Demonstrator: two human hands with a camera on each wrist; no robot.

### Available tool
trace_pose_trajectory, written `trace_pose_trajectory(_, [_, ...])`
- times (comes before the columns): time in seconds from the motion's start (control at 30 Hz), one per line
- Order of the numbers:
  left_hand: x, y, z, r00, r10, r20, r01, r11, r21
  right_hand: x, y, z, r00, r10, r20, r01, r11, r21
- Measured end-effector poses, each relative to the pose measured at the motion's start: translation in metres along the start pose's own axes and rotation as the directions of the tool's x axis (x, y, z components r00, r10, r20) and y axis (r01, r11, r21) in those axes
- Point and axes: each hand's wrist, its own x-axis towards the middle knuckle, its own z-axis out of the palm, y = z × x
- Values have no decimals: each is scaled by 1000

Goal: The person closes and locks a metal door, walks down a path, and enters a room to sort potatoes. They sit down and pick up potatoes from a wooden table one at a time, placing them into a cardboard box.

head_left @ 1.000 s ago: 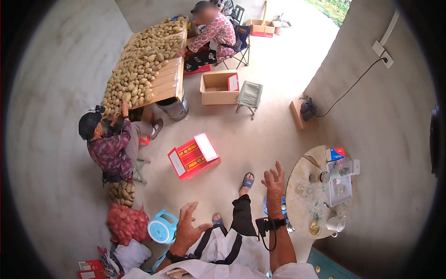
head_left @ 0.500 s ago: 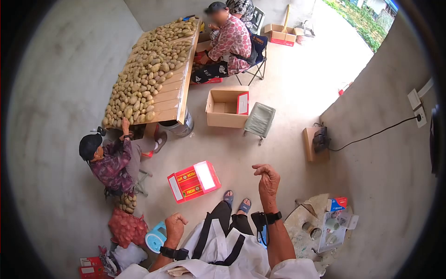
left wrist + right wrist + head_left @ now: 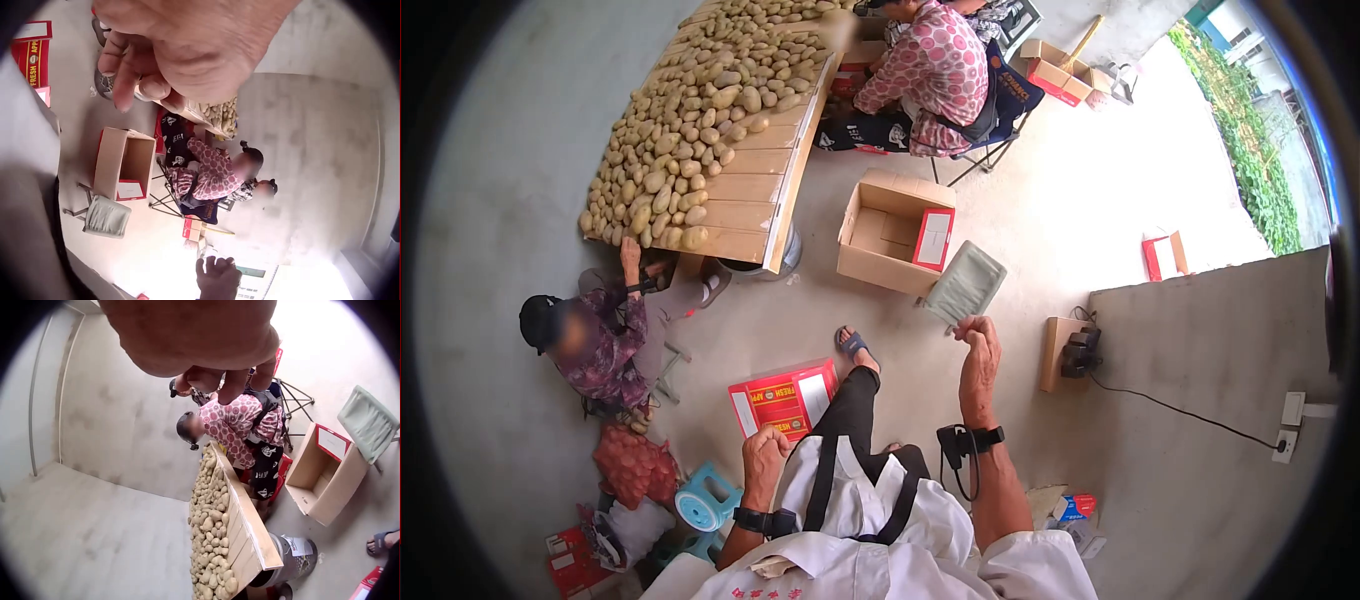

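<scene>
My left hand (image 3: 764, 451) is down by my hip, curled into a fist with nothing in it; the left wrist view shows its bent fingers (image 3: 128, 65) empty. Raised in front of me, my right hand (image 3: 979, 343) has its fingers curled and holds nothing, just short of a green folding stool (image 3: 965, 283). Its curled fingers (image 3: 232, 384) fill the top of the right wrist view. A red printed box (image 3: 785, 398) lies on the floor by my left leg.
A wooden table (image 3: 750, 190) heaped with potatoes (image 3: 690, 110) stands ahead left. One person (image 3: 600, 345) sits at its near end, another (image 3: 935, 75) at the far side. An open cardboard box (image 3: 890, 235), a blue scale (image 3: 705, 497), a red mesh sack (image 3: 630, 465) and a low wall (image 3: 1220, 380) surround me.
Both hands went from spread open fingers to curled. My view moved forward toward the stool and cardboard box; the round side table slid out of sight.
</scene>
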Motion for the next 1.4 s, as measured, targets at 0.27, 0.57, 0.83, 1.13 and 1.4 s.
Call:
trace_pose_trajectory(0.27, [66, 67, -37, 993, -110, -52, 110, 994, 6, 102, -33, 57, 986, 167, -8, -167, 985, -32])
trace_pose_trajectory(0.57, [76, -11, -37, 969, -180, -169, 182, 983, -7, 175, -69, 102, 943, 332, 38, -333, 941, 64])
trace_pose_trajectory(0.83, [132, 63, -62, 871, -356, -339, 224, 901, -372, 240, -96, 109, 908, 373, 190, -351, 926, -142])
trace_pose_trajectory(1.13, [114, 88, 91, 527, -661, -535, 331, 739, -587, 423, -59, 181, 696, 407, 592, -286, 913, -292])
trace_pose_trajectory(1.4, [177, 199, 241, 373, -775, -510, 507, 630, -588, 596, 64, 253, 414, 391, 822, -167, 920, -354])
